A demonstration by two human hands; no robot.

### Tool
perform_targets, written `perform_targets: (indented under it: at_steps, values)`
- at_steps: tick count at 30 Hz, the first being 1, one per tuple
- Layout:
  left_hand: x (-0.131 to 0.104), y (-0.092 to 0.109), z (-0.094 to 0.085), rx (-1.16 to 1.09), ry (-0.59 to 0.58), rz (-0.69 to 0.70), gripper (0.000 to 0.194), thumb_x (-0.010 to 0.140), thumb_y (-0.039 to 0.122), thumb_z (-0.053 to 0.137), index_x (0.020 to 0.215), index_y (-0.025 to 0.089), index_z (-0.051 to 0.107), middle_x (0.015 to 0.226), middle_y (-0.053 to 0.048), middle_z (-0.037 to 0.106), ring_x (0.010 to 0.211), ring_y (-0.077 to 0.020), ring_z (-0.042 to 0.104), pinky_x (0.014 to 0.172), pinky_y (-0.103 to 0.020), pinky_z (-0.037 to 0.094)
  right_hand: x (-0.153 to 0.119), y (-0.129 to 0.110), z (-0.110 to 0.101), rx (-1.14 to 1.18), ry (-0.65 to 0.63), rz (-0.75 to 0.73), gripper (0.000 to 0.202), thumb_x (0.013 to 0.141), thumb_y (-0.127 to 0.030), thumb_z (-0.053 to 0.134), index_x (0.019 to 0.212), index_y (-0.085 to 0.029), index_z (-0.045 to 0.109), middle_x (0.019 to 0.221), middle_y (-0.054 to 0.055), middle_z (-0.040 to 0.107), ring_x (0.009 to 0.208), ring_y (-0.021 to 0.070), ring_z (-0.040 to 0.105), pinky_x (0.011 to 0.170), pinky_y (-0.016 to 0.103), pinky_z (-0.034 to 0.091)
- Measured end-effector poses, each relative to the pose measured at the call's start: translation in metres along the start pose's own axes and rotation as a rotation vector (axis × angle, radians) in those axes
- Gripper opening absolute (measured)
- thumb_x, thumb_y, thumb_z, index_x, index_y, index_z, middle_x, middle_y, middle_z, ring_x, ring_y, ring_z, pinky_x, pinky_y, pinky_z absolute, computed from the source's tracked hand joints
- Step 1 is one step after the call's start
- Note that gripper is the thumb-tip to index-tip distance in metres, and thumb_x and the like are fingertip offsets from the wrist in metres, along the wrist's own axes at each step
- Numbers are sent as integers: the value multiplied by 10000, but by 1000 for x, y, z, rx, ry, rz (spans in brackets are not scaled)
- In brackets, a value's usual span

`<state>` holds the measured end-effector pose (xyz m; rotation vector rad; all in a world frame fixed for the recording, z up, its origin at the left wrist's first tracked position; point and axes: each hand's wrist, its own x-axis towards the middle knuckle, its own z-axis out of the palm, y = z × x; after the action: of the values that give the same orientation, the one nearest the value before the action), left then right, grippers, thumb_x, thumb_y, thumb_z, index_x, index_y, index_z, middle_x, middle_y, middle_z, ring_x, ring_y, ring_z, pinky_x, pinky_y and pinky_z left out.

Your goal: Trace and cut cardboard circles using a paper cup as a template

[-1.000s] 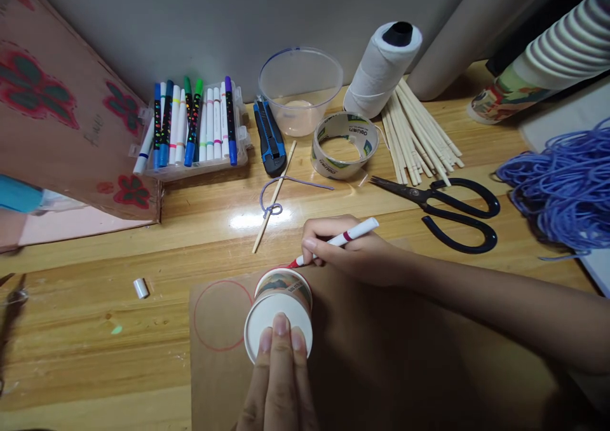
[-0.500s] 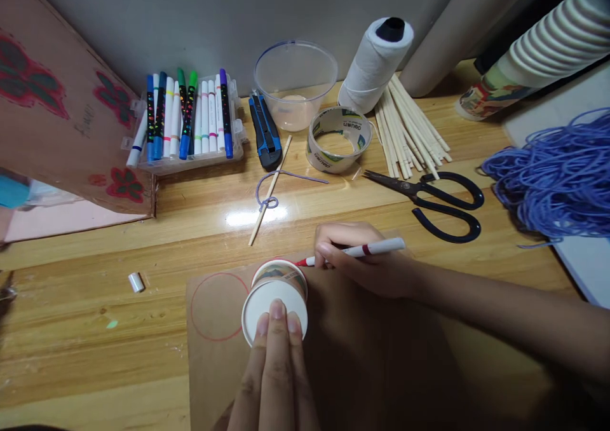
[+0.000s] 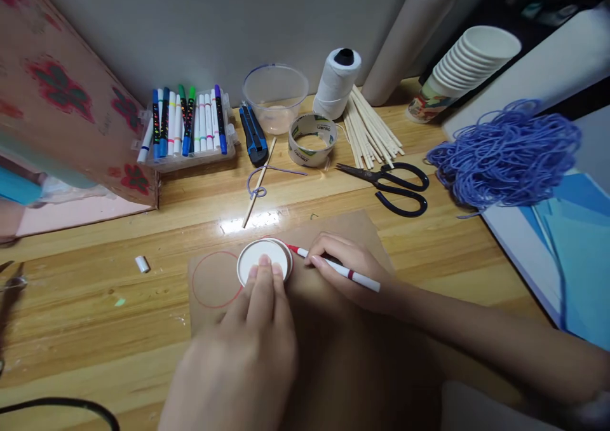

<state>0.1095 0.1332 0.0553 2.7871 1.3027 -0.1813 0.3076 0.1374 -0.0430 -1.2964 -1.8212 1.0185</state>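
An upside-down paper cup [image 3: 251, 259] stands on a sheet of brown cardboard [image 3: 350, 231]. The fingertips of my left hand [image 3: 248, 348], held together and stretched out, press down on its white base; the thumb is hidden. My right hand [image 3: 352, 272] is closed around a red marker [image 3: 333, 266], whose tip touches the cardboard at the cup's right rim. Some red line shows just behind the cup. Left of it is a drawn red circle [image 3: 194, 280]. A white marker cap [image 3: 142, 264] lies on the table farther left.
Behind the cardboard lie a stick with purple cord [image 3: 252, 196], a utility knife [image 3: 253, 135], a tape roll [image 3: 312, 154], scissors [image 3: 403, 189] and wooden sticks [image 3: 372, 132]. Markers [image 3: 185, 123] fill a case at left. Purple cord [image 3: 509, 154] and stacked cups [image 3: 462, 68] are at right.
The view has shifted, showing more of the left hand and the right side of the table. The marker's back end has swung lower; its tip stays by the cup rim.
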Motion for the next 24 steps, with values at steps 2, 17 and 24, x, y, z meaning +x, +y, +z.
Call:
perform_targets:
  at_steps: [2,17,24]
  values:
    - [3,-2,-3,53,-58,11,581,760,-4,354,1268,179,567,1238,-111,621,650,-207,693,489,-272,531,-4,-3,2,-9,19,25,146,908,-196,455,807,-182,560,796,32,605,753,145,559,702,261,428]
    - [14,8,-27,47,-182,-140,266,730,3,415,754,157,631,653,-99,639,580,-215,602,497,-279,255,-30,-11,12,-71,139,-69,185,925,-249,441,791,-188,553,778,25,604,749,153,566,706,267,408]
    - [6,-23,-32,-256,148,-12,238,850,254,487,696,177,651,667,-55,642,562,-152,512,524,-273,288,-28,-7,12,30,301,-5,213,937,-342,435,858,-190,561,825,16,595,757,150,544,689,261,402]
